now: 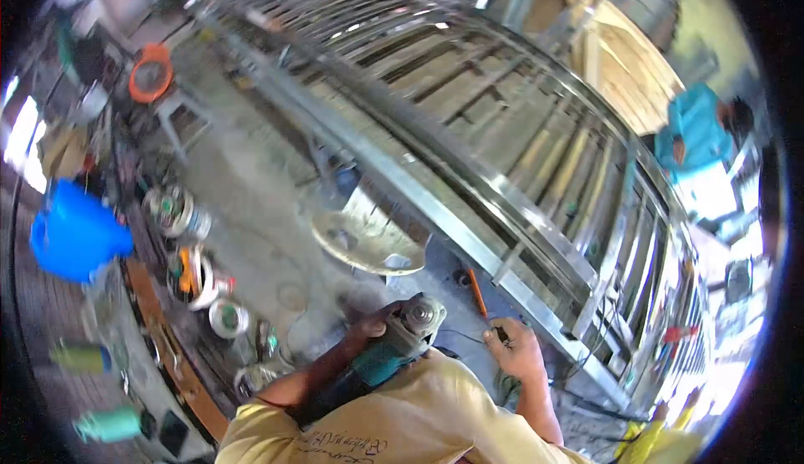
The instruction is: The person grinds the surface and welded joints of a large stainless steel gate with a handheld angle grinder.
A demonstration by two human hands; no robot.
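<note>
My left hand (366,328) is wrapped round the head end of an angle grinder (387,365), held close against my body. The grinder has a teal body, and its grey gear head faces up with the round spindle end showing. My right hand (517,353) is closed, thumb and fingers pinched on a small dark piece that I cannot make out. Just beyond these fingertips is a thin orange rod (476,291). A worn, pale plastic seat (368,244) with holes in it stands in front of the grinder.
A long metal railing frame (435,196) with many bars runs diagonally ahead and to the right. On the left are a blue container (79,234), an orange ring-shaped item (152,73), and several small tubs and tools. A person in teal (691,133) is at the far right.
</note>
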